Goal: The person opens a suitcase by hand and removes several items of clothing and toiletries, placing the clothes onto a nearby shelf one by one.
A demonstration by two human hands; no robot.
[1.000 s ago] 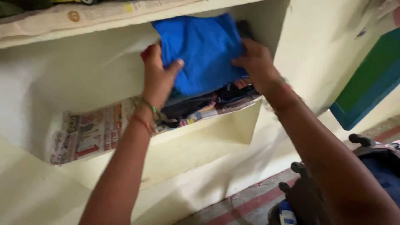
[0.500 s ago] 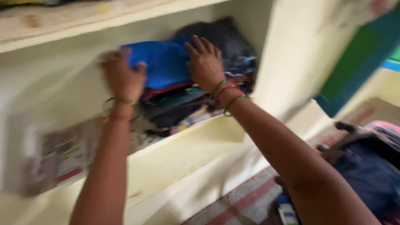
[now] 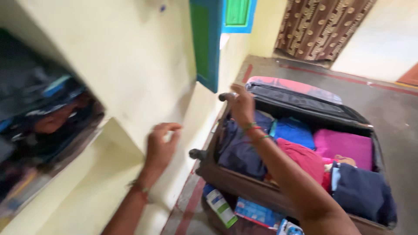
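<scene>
the left hand hangs empty in front of the pale yellow wall, fingers loosely curled, nothing in its grasp. farther off, the right hand reaches out with bangles at the wrist, fingers spread open just above the folded clothes in the open suitcase on the floor. half a second ago both hands pressed the clothes pile on the shelf; now that pile sits at far left, let go.
</scene>
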